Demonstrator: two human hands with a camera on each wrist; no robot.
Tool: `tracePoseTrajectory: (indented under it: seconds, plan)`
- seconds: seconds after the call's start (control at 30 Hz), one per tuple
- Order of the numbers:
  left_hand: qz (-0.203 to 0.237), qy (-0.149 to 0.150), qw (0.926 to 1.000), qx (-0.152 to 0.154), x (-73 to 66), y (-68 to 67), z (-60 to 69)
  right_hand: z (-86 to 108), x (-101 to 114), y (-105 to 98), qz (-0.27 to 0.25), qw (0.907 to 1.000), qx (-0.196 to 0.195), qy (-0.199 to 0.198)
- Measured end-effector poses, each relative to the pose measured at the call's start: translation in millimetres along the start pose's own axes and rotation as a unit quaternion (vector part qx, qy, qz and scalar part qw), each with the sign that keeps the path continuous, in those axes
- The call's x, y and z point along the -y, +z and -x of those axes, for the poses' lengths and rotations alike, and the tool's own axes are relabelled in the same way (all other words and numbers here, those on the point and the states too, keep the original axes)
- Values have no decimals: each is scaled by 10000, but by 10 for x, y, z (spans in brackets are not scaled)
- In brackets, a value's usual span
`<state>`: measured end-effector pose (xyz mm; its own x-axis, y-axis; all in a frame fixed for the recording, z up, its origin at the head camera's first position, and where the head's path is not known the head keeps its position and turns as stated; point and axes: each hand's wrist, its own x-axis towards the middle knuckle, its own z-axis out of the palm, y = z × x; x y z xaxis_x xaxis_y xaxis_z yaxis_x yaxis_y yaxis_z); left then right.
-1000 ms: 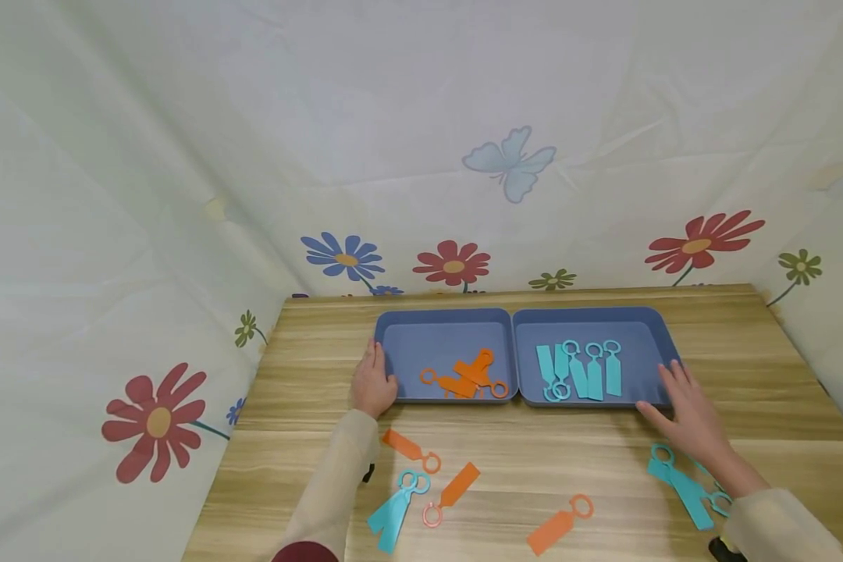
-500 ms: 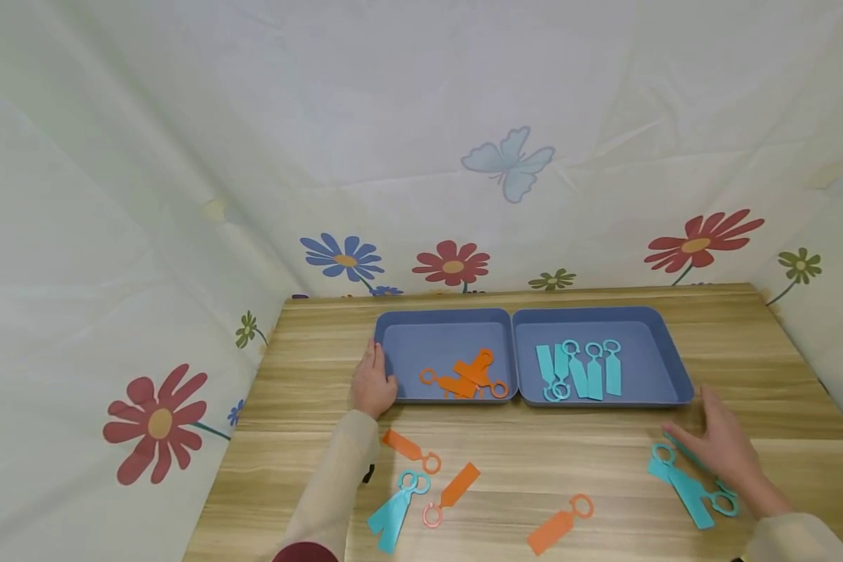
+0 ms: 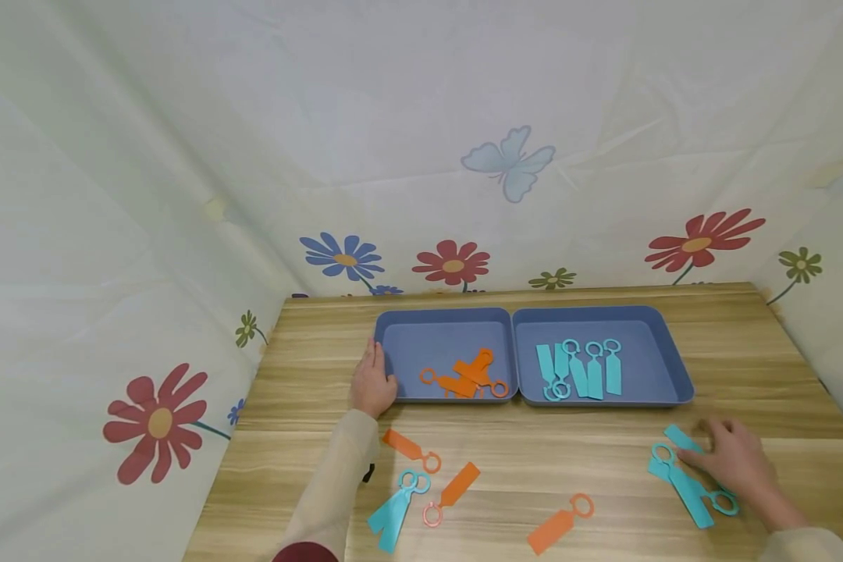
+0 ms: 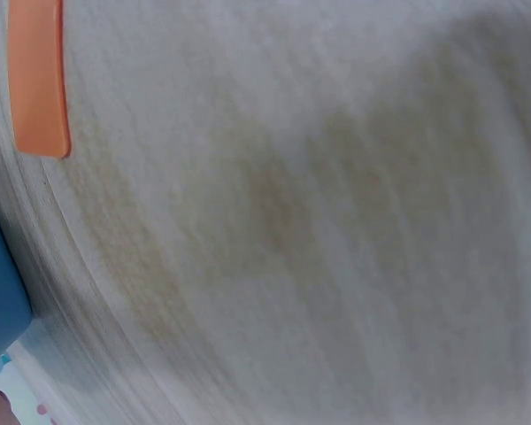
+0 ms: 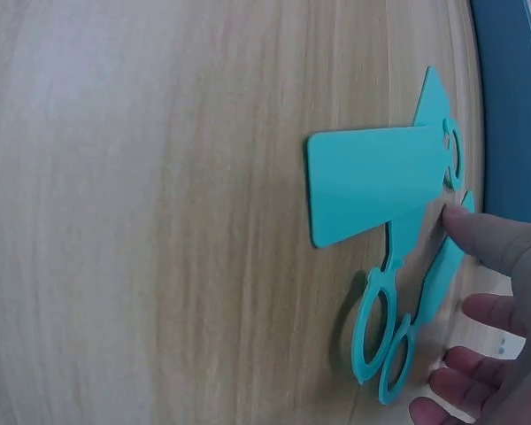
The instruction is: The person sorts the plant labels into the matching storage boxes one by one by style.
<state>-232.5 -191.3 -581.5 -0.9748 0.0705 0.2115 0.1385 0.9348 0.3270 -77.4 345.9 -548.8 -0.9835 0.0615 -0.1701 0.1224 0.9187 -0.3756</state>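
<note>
My left hand (image 3: 374, 384) rests with fairly straight fingers against the outer left side of the left blue tray (image 3: 421, 336). Several orange ring-ended tags (image 3: 455, 385) lie in that tray. My right hand (image 3: 738, 462) is low over a small group of teal ring-ended tags (image 3: 690, 492) at the table's right. In the right wrist view, the thumb is at one teal tag (image 5: 442, 276), touching or nearly so. The other fingers are loosely bent beyond it, apart from the thumb. Several teal tags (image 3: 613, 375) lie in the right blue tray (image 3: 649, 359).
Loose orange tags (image 3: 460, 484) lie on the wooden table (image 3: 506, 460) before the trays, with another orange tag (image 3: 552, 532) nearer the front. Two overlapping teal tags (image 3: 392, 515) lie beside my left forearm. A flowered white sheet (image 3: 393, 156) hangs behind the table.
My right hand has left the right tray's edge and moved down and to the right onto the teal tags. My left hand has stayed at the left tray.
</note>
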Motion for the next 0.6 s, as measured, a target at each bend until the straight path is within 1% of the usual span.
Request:
tracePoseTrajectory:
  seconds: [0.2,0.47,0.6]
  plan:
    - [1,-2,10000,7,-6,-8,-1,-8,-6,-20,-22,10000,63,-40]
    - [-28,-35,10000,81,-21,-30,1,-45,18,-71,-223,9990,380,7]
    - [-27,-47,9999,121,-25,-37,3,-46,28,-75,-318,9986,432,-7]
